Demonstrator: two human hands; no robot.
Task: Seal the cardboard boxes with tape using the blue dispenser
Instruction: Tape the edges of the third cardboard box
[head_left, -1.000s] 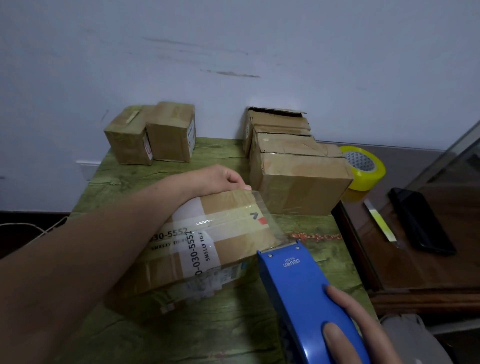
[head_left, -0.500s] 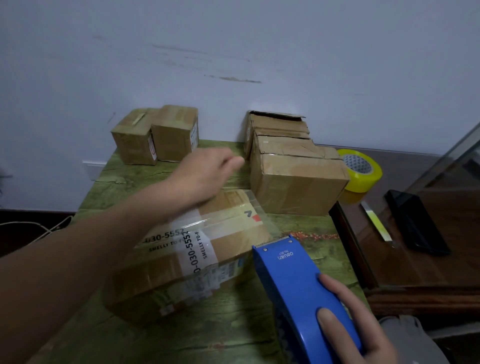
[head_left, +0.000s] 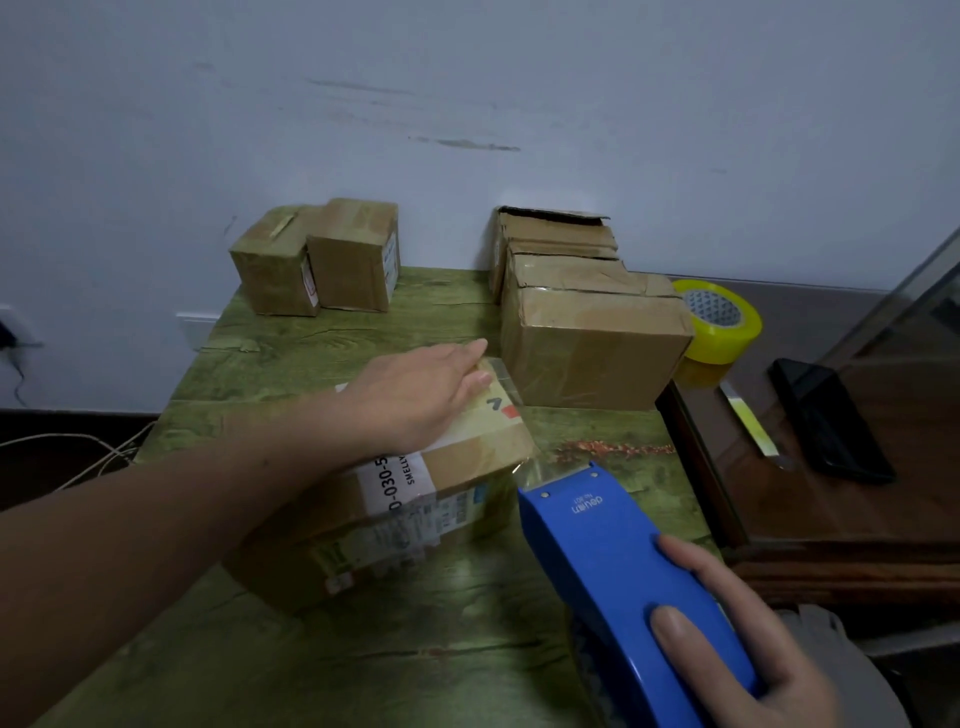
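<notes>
Home packing corner, taped parcels (head_left: 592, 343) on green table (head_left: 322, 353), plain wall (head_left: 467, 104)

My left hand (head_left: 415, 400), bare forearm, left of blue dispenser (head_left: 613, 561); my right hand (head_left: 743, 654) bare, nails short (thumbnail clearest).

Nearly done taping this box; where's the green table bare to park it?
Bare: the near strip of the green table, between the labelled box and front edge, left of the blue dispenser; also the band between the two small boxes and the left hand. Crowded: back right, by the larger boxes.
</notes>
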